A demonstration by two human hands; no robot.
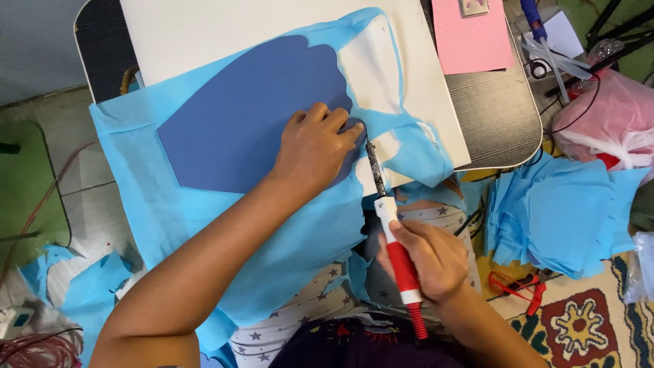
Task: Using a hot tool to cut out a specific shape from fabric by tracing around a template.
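A dark blue template (252,112) lies on a sheet of light blue fabric (204,211) spread over a white board (204,27). My left hand (317,146) presses flat on the template's right edge. My right hand (426,259) grips a red and white soldering-iron-style hot cutting tool (398,252). Its dark metal tip (375,167) touches the fabric just beside my left fingertips, along the template's edge. Parts of the fabric beyond the template are cut away, showing white board.
A pile of light blue fabric pieces (552,211) sits at the right. A pink sheet (470,37) and a pink plastic bag (606,116) lie at the upper right. Red scissors (521,286) rest on a patterned rug. Fabric scraps (82,279) lie at the left.
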